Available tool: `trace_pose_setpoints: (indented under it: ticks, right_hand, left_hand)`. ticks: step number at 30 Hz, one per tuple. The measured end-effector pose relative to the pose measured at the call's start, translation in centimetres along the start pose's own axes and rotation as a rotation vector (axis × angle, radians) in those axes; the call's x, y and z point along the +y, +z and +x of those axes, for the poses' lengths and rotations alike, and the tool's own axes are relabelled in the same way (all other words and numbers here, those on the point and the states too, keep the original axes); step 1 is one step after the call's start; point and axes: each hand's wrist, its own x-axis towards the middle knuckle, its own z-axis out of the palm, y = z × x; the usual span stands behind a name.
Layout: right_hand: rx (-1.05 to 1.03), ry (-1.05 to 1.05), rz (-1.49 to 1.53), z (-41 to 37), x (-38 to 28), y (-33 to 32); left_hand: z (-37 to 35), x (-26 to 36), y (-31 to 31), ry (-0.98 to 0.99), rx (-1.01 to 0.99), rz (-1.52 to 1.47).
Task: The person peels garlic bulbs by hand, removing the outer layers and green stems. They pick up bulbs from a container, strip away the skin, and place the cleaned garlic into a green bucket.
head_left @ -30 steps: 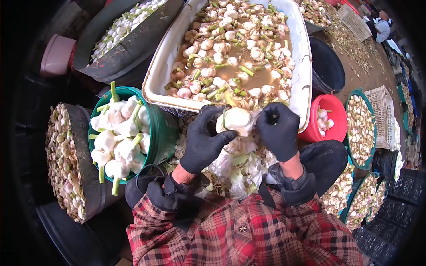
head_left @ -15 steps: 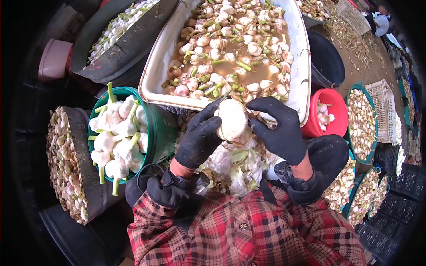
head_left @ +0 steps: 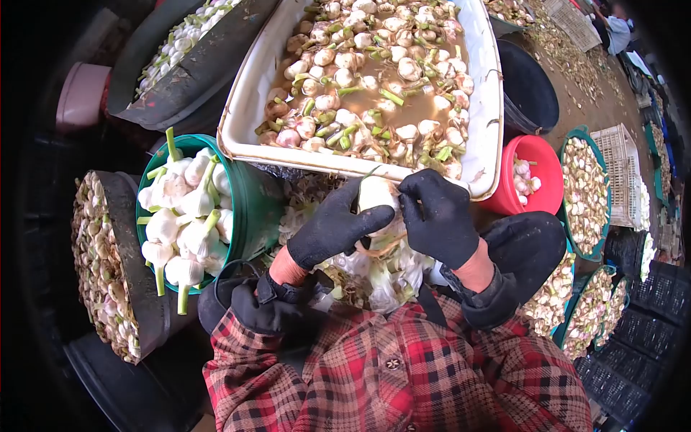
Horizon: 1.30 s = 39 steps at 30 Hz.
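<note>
My left hand (head_left: 336,225), in a black glove, is closed around a large white garlic bulb (head_left: 377,193), its thumb lying across the front. Loose papery skin and brownish strands hang below the bulb. Close against the bulb's right side is my right hand (head_left: 437,214), also gloved in black, its fingers curled into a pinch. Whatever lies between those fingertips is hidden. Beneath both hands is a heap of peeled garlic skins (head_left: 385,277) on my lap. To the left stands a green bucket (head_left: 252,209) full of clean white garlic bulbs (head_left: 188,234) with green stems.
A white tub (head_left: 241,119) of murky water and unpeeled garlic (head_left: 345,61) lies ahead. At right stand a red bucket (head_left: 504,176) with a few bulbs and a black tub (head_left: 529,86). Garlic-filled baskets (head_left: 584,194) line the right side. A person (head_left: 617,32) is far off at upper right.
Both hands and the bulb have come slightly lower in view. My left thumb now crosses the bulb's front, and my right fingers have curled in more tightly. The view has shifted a little.
</note>
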Motion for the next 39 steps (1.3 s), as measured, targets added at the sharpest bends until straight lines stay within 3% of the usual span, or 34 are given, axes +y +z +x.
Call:
trace_pose_setpoints:
  ticks: [3, 5, 10, 12, 16, 18, 21, 23, 25, 26, 29, 32, 33, 36, 38, 39]
  right_hand:
    - [0.014, 0.052, 0.087, -0.6, 0.4, 0.7]
    - [-0.006, 0.11, 0.138, -0.8, 0.6, 0.9]
    - [-0.05, 0.25, 0.236, -1.5, 1.8, 1.6]
    - [-0.114, 0.508, 0.499, -1.8, 2.3, 1.6]
    - [-0.069, 0.504, 0.662, -1.2, 1.7, 0.6]
    - [-0.102, 0.425, 0.507, -1.6, 1.7, 1.0]
    - [-0.137, 0.369, 0.373, -1.5, 1.7, 1.3]
    - [-0.055, 0.443, 0.36, -1.7, 2.7, 1.9]
    - [-0.039, 0.517, 0.406, -1.3, 3.1, 1.8]
    - [-0.036, 0.558, 0.43, -1.1, 3.1, 1.7]
    - [-0.041, 0.598, 0.435, -0.4, 3.4, 1.2]
    - [0.151, 0.633, 0.323, -0.3, 3.5, 1.5]
    - [0.159, 0.669, 0.342, -0.4, 3.9, 1.2]
    - [0.143, 0.543, 0.283, -1.8, 3.0, 1.2]
    - [-0.066, 0.441, 0.261, -2.5, 1.5, 0.8]
    - [-0.138, 0.356, 0.245, -3.0, 1.6, 1.3]
  left_hand:
    - [0.0, 0.4, -0.3, -0.088, -0.045, 0.096]
    - [0.1, 0.0, -0.4, 0.269, -0.021, 0.308]
    - [-0.8, 1.3, -0.2, 0.251, -0.153, 0.373]
    - [-0.8, 1.2, -0.3, 0.259, -0.185, 0.382]
    - [-0.2, 0.2, 0.4, 0.43, -0.066, 0.381]
    - [-0.6, 0.2, 0.9, 0.164, 0.128, 0.497]
    - [-0.4, -0.3, 1.1, 0.095, 0.082, 0.384]
    - [-0.4, -0.5, 1.3, 0.171, 0.104, 0.351]
    - [-0.2, -1.4, 1.3, 0.467, 0.245, 0.63]
    - [-0.2, -1.2, 1.3, 0.468, 0.244, 0.629]
    - [-0.4, -0.4, 1.2, 0.484, 0.214, 0.368]
    - [-0.7, 0.2, 0.2, 0.484, 0.197, 0.26]
    - [-0.5, 0.2, 0.3, 0.42, 0.278, 0.088]
    - [-0.6, -0.3, -0.5, 0.401, 0.262, -0.045]
    - [-0.2, -0.9, -1.4, 0.569, 0.315, 0.52]
    - [-0.2, -0.9, -1.3, 0.569, 0.315, 0.522]
